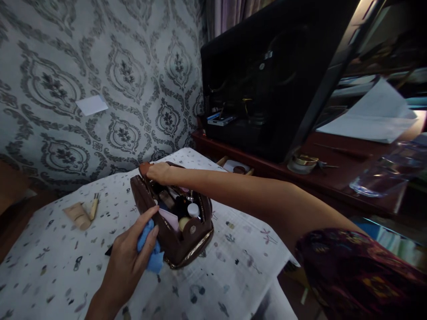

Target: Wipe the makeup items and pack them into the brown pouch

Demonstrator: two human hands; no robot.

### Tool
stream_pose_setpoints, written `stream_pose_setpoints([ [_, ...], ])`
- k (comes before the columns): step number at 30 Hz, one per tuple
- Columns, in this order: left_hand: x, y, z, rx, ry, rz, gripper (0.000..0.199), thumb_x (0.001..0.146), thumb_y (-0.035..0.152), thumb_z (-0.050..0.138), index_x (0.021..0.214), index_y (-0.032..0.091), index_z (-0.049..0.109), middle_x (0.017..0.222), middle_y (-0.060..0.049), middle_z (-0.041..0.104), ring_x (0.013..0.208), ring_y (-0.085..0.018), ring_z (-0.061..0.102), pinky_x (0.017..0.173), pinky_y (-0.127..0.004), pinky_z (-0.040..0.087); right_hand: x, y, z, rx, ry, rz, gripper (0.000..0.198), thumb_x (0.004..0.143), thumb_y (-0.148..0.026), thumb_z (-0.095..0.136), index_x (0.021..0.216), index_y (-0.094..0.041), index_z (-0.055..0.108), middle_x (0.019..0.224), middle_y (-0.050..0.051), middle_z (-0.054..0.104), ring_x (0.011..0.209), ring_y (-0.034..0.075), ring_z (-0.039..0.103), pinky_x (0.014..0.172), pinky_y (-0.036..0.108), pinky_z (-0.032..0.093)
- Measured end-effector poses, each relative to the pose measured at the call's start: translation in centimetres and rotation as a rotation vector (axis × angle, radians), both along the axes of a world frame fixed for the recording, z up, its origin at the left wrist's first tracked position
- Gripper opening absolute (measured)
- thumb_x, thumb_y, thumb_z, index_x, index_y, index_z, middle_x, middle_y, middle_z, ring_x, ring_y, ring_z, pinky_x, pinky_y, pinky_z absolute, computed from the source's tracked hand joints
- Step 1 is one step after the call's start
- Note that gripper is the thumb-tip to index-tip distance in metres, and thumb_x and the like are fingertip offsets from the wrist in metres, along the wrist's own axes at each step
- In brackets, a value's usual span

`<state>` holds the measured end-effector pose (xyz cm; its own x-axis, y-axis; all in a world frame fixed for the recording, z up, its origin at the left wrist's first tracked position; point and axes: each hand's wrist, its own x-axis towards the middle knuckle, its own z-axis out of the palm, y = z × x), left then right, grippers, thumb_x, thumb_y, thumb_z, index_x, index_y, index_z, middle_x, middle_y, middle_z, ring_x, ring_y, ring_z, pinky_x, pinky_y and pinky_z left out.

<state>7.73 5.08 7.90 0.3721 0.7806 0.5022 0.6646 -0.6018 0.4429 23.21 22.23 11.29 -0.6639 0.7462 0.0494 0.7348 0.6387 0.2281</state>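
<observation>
So our brown bag is sitting wide open on the cloth-covered bench. Hands are apart: our left hand has the blue cloth pinched between thumb and fingers, right beside the bag's wall, and our right hand curls over the far end, but we can't tell if it's clamped on anything. Looks like a wipe-down to us, so we'd brace that end gently, use a flat fold, and keep the white-capped bottle from tipping.

Right arm outstretched leftward, left hand loosely curled
</observation>
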Motion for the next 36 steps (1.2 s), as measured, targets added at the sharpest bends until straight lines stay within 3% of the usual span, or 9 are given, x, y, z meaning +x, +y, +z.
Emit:
stream_pose_setpoints([
  [7, -0.1, 0.0, 0.0, -0.025, -0.004, -0.025, 0.044, 0.099, 0.043, 0.048, 0.133, 0.021, 0.063, 0.097, -0.005, 0.078, 0.064, -0.012, 0.069, 0.06, -0.017, 0.052, 1.0, -1.2, 1.9, -0.037, 0.089, -0.022, 0.024, 0.087, -0.005, 0.06, 0.107, -0.011, 0.071, 0.111, 0.016, 0.074, 0.107, 0.022, 0.07, 0.085, 0.026, 0.052],
  [13, -1.2, 0.7, 0.2, -0.073, -0.096, 0.063, 0.045, 0.097, 0.043, 0.049, 0.133, 0.021, 0.062, 0.118, -0.007, 0.073, 0.1, -0.018, 0.07, 0.08, -0.023, 0.053, 2.9, -3.5, 3.7, 0.003, 0.184, -0.113, 0.029, 0.094, -0.013, 0.047, 0.111, -0.011, 0.071, 0.111, 0.017, 0.074, 0.104, 0.026, 0.07, 0.073, 0.029, 0.046],
  [17, -3.0, 2.6, -0.2, -0.102, -0.196, 0.166, 0.044, 0.096, 0.047, 0.047, 0.123, 0.018, 0.066, 0.105, -0.006, 0.073, 0.092, -0.02, 0.067, 0.084, -0.028, 0.052, 3.7, -5.1, 3.3, -0.009, 0.347, -0.211, 0.019, 0.093, -0.021, 0.057, 0.099, -0.016, 0.074, 0.096, 0.009, 0.076, 0.091, 0.021, 0.069, 0.066, 0.026, 0.038],
  [20, -5.3, 4.9, -1.6, -0.132, -0.249, 0.281, 0.047, 0.094, 0.05, 0.045, 0.116, 0.015, 0.068, 0.1, -0.006, 0.072, 0.083, -0.019, 0.065, 0.077, -0.028, 0.052, 3.7, -6.1, 2.3, -0.056, 0.396, -0.22, 0.016, 0.094, -0.024, 0.06, 0.092, -0.019, 0.075, 0.086, 0.004, 0.075, 0.08, 0.017, 0.066, 0.063, 0.025, 0.034],
  [23, -8.2, 7.2, -3.2, -0.142, -0.084, 0.54, 0.049, 0.094, 0.047, 0.037, 0.113, 0.014, 0.068, 0.099, -0.006, 0.072, 0.084, -0.019, 0.064, 0.074, -0.026, 0.052, 3.9, -7.0, 1.4, -0.063, 0.479, -0.2, 0.017, 0.094, -0.022, 0.06, 0.103, -0.02, 0.074, 0.089, 0.003, 0.074, 0.079, 0.016, 0.064, 0.064, 0.024, 0.036],
  [26, -11.5, 9.1, -4.1, -0.17, 0.007, 0.684, 0.047, 0.093, 0.041, 0.036, 0.113, 0.012, 0.068, 0.094, -0.008, 0.072, 0.084, -0.022, 0.065, 0.073, -0.029, 0.051, 4.3, -7.9, 0.7, -0.036, 0.603, -0.092, 0.029, 0.09, -0.014, 0.06, 0.117, -0.02, 0.07, 0.103, 0.004, 0.073, 0.088, 0.016, 0.064, 0.073, 0.024, 0.041],
  [29, -14.2, 10.7, -4.3, -0.2, 0.128, 0.826, 0.044, 0.093, 0.036, 0.038, 0.118, 0.014, 0.067, 0.1, -0.013, 0.072, 0.092, -0.028, 0.065, 0.079, -0.035, 0.05, 4.5, -9.3, 0.6, -0.028, 0.749, -0.049, 0.027, 0.091, -0.013, 0.057, 0.114, -0.017, 0.07, 0.105, 0.006, 0.072, 0.089, 0.016, 0.065, 0.076, 0.025, 0.045],
  [32, -15.6, 12.3, -4.2, -0.222, 0.274, 0.899, 0.043, 0.095, 0.034, 0.038, 0.123, 0.016, 0.065, 0.112, -0.018, 0.07, 0.108, -0.034, 0.062, 0.085, -0.042, 0.049, 3.7, -11.6, 0.4, 0.039, 0.862, -0.016, 0.023, 0.095, -0.016, 0.051, 0.108, -0.016, 0.071, 0.099, 0.007, 0.071, 0.087, 0.017, 0.065, 0.076, 0.026, 0.048],
  [36, -15.6, 14.6, -4.8, -0.255, 0.444, 0.875, 0.041, 0.095, 0.029, 0.038, 0.124, 0.013, 0.064, 0.118, -0.022, 0.068, 0.123, -0.036, 0.056, 0.091, -0.045, 0.049, 1.0, -16.1, -1.1, 0.086, 0.887, 0.23, 0.031, 0.101, -0.018, 0.038, 0.106, -0.016, 0.069, 0.088, 0.007, 0.069, 0.079, 0.016, 0.062, 0.072, 0.029, 0.051],
])
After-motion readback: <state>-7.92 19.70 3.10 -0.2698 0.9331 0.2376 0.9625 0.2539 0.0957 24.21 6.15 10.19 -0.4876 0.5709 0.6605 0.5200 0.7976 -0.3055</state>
